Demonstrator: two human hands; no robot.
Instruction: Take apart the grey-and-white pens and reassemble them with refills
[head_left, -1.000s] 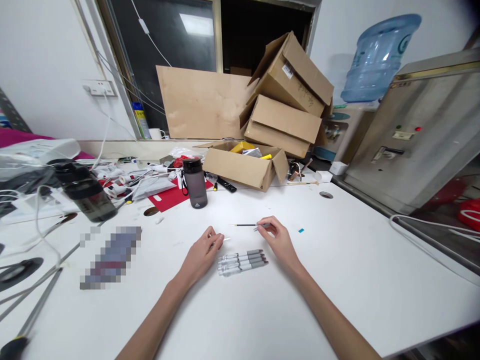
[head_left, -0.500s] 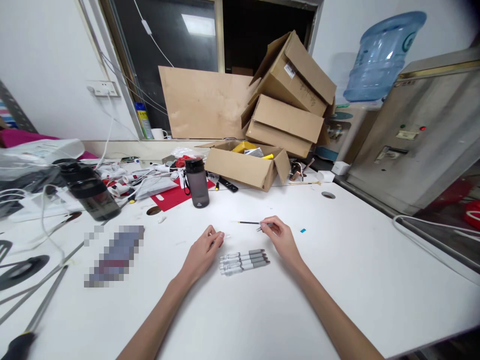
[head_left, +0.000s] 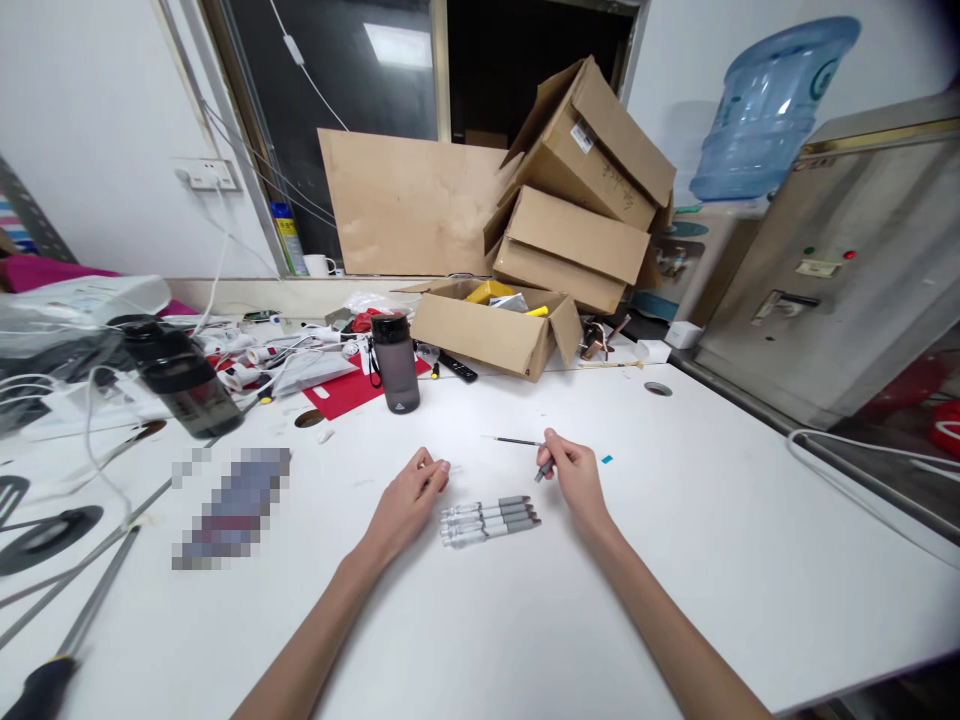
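My right hand point(head_left: 574, 480) pinches a thin dark pen refill point(head_left: 516, 441), whose pale tip points left. Lower in the same fingers is a short grey pen part point(head_left: 544, 470), angled down. My left hand point(head_left: 411, 497) rests closed on the table; a faint clear piece pokes out by its fingertips, too small to name. Between the hands, several white-and-grey pens point(head_left: 491, 521) lie side by side in a row, grey ends to the right. A small blue scrap point(head_left: 607, 460) lies just right of my right hand.
A grey bottle point(head_left: 395, 365) stands behind the hands, beside a red folder point(head_left: 345, 392). Behind it is an open cardboard box point(head_left: 480, 335). At left are a dark bottle point(head_left: 180, 385), a blurred-out object point(head_left: 236, 510), cables and a screwdriver point(head_left: 97, 590). The white table point(head_left: 480, 640) has round holes.
My right hand has shifted slightly right, carrying the refill with it. The grey part in its fingers now tilts downward and shows more. My left hand has stayed nearly still.
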